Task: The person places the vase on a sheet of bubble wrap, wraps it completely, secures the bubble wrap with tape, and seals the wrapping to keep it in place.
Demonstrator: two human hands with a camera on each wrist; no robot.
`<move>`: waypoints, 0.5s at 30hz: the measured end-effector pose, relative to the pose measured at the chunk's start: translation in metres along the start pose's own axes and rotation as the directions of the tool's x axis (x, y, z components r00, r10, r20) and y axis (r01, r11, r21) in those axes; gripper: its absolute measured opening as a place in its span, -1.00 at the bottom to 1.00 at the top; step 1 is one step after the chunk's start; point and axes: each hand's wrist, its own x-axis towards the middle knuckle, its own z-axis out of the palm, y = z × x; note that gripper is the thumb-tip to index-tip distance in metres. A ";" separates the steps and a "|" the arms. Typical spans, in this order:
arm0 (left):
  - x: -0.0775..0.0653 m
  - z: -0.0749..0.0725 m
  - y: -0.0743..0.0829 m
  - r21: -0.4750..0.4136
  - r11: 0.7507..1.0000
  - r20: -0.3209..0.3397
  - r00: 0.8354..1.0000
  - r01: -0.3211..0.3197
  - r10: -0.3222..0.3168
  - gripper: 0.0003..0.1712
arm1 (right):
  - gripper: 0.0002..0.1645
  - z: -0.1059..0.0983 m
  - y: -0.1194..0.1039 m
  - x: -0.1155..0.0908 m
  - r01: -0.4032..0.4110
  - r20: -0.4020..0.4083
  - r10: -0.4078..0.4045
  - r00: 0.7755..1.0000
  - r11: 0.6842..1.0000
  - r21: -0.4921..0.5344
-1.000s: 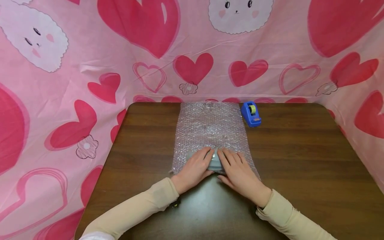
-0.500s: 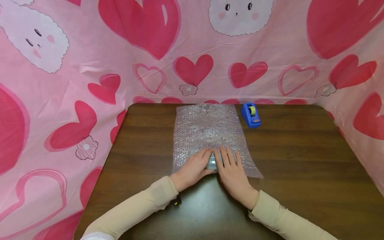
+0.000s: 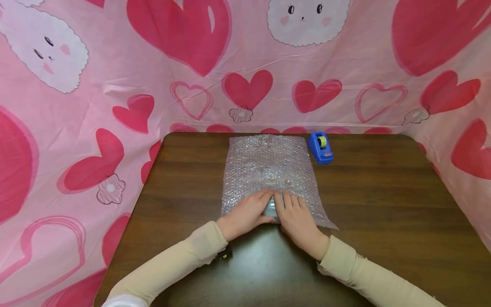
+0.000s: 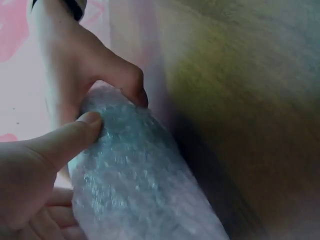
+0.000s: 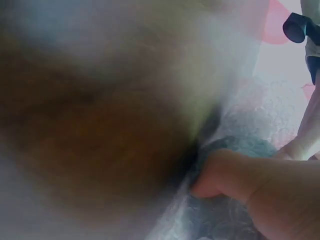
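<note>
A sheet of bubble wrap (image 3: 268, 164) stretches from the table's far edge toward me. At its near end a smooth blue-grey object (image 3: 270, 207) shows between my hands; its kind is hidden. My left hand (image 3: 247, 215) holds its left part, and my right hand (image 3: 299, 221) holds the right part, fingers over the top. In the left wrist view, bubble wrap (image 4: 135, 175) covers the object as a rounded bundle, with my left thumb (image 4: 70, 142) on it and fingers on the far side. The right wrist view shows my right thumb (image 5: 225, 175) pressing the wrapped side.
A blue tape dispenser (image 3: 321, 148) stands beside the wrap's far right corner. The brown wooden table (image 3: 383, 192) extends to both sides. Pink heart-patterned cloth (image 3: 215, 102) hangs behind it. A small dark thing with a yellow mark (image 3: 224, 256) shows by my left cuff.
My right hand has shifted slightly left and its fingers, spread half a second ago, have drawn together. The sheet skewed left, then straightened, with its far edge now slightly nearer me.
</note>
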 end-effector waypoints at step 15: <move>-0.010 0.015 0.049 0.658 0.750 0.071 0.986 0.069 -0.153 0.24 | 0.10 -0.017 0.023 0.020 -0.023 0.213 -0.030 0.977 0.970 0.241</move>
